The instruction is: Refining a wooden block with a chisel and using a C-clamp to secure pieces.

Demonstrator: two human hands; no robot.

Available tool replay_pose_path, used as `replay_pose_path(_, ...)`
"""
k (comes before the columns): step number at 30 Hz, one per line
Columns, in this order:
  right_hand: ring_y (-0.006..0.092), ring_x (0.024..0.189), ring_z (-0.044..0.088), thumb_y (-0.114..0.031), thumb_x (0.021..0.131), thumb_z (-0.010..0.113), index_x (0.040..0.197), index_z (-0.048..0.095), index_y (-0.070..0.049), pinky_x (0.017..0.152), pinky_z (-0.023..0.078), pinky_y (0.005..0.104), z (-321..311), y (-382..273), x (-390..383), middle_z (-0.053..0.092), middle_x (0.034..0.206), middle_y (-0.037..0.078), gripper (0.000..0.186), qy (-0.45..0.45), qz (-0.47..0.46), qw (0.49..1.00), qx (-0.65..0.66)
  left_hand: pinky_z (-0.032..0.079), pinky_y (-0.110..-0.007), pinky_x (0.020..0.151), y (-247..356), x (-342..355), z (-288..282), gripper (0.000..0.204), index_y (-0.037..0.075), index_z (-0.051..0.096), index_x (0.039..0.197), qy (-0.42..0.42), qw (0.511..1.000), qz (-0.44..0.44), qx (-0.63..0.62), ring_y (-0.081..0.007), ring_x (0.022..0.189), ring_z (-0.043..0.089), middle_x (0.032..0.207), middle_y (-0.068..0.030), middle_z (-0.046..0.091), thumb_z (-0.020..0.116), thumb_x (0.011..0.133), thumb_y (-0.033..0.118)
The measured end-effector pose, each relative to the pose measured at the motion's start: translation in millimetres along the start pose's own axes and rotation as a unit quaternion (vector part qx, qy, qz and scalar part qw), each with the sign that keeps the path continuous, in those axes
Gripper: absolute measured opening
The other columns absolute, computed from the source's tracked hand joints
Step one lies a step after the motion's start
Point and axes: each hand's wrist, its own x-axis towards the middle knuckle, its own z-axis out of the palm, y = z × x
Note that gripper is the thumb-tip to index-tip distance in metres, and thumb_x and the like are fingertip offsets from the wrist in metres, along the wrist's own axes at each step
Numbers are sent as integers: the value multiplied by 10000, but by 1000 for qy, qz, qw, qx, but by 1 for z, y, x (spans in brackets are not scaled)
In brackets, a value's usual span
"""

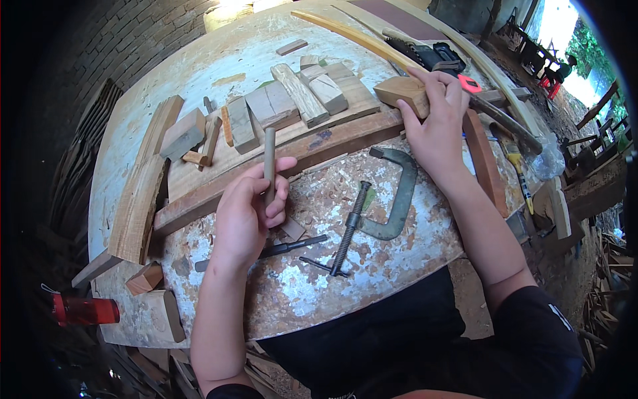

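My left hand (240, 216) is closed around a slim grey-brown wooden stick (269, 156), held upright above the near part of the worktable. At the right, my right hand (437, 126) grips a brown wooden block (402, 93) with an angled end, thumb on its near side and fingers over the top. Between my forearms lies a C-clamp (405, 189) with a threaded screw. Below my left hand is a dark metal rod-like tool (292, 246), partly hidden by my wrist. Several wooden offcuts (272, 105) rest on a board beyond my hands.
A long wooden bar (219, 195) crosses the worktable (306, 299). Thick planks (139, 206) lie at the left, beside a red transparent container (86, 310). To the right are a reddish wood strip (485, 163), a brush (518, 173) and a plastic bag (548, 159).
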Motion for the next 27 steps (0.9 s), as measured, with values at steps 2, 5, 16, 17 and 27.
replay_pose_path(2,396,1208,410,-129,811,739,1324,583,-116,1038,356,488,8,3,-6,448,1296,209,536,-19,-11,1000,8,304,-185,510,0,0,7,434,3,499,1368,2,1000,-3,-2,-51,596,364,837,-2,505,418,1052,290)
replay_pose_path(5,417,1286,371,-211,854,715,1350,566,-93,1079,319,511,14,0,-15,374,1439,240,531,-72,-31,993,-84,300,-180,500,0,0,24,393,21,491,1396,37,999,5,32,-42,573,353,809,23,493,445,1059,220)
replay_pose_path(16,186,766,670,-70,837,751,1007,747,-47,668,506,287,-23,-56,-21,702,834,65,171,-260,-111,855,435,464,-260,653,-17,-10,34,268,3,653,1211,-106,916,136,363,-88,668,541,691,-69,578,545,1026,165)
replay_pose_path(17,186,766,670,-70,837,751,1007,747,-47,668,506,287,-23,-56,-21,702,834,65,171,-253,-108,858,435,464,-260,653,-16,-11,35,268,3,653,1211,-112,913,136,368,-88,668,541,691,-69,578,545,1026,165)
replay_pose_path(27,2,690,561,-91,917,717,1027,721,-21,588,443,165,-32,-40,-8,662,817,-12,130,-77,164,796,577,388,-203,605,-16,-1,24,264,-22,664,916,24,906,164,389,-41,647,473,734,12,587,536,1046,169)
